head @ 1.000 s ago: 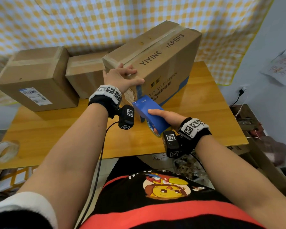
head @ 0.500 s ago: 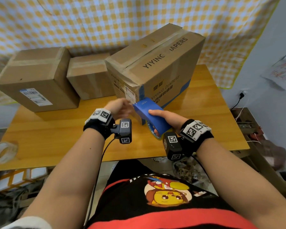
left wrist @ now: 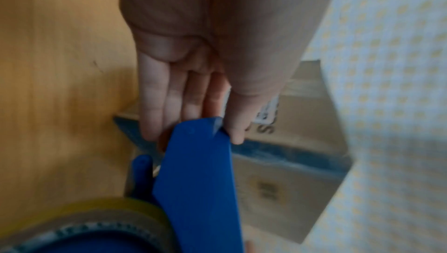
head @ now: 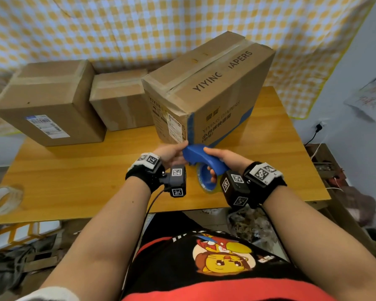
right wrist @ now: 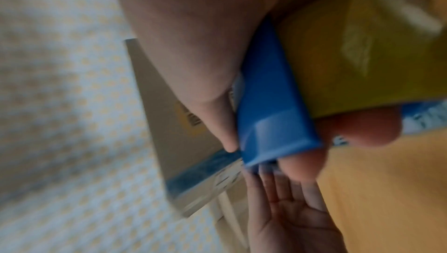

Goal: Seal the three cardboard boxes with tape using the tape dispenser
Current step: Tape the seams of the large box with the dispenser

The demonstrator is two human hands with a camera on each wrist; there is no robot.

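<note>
**Both hands meet at the tape dispenser**

On the wooden table (head: 74, 177), in front of the near corner of the diaper box (head: 206, 94), both hands now meet at the blue tape dispenser (head: 206, 158). A second ago the left hand (head: 172, 154) lay flat on the top edge of that box; half a second ago it had dropped beside the dispenser; now its fingers (left wrist: 169, 94) lie nearly straight against the dispenser's front tip with the thumb on the opposite side, pinching the tip. The right hand (head: 224, 159) keeps its grasp on the dispenser, thumb over the top and a finger through the core of the tape roll (head: 206, 181), and it has tipped the nose of the tool toward the left hand, just off the box's corner.

The diaper box carries "YIYING" and "APERS" on its top flap, "YIYING DIAPERS" faintly on the side, and white labels too small to read. The large box (head: 48, 101) at the left wears a white shipping label with a barcode; its text is unreadable. The small box (head: 119, 98) stands between the two. A loose roll of clear tape (head: 2, 199) lies at the table's left edge.
</note>
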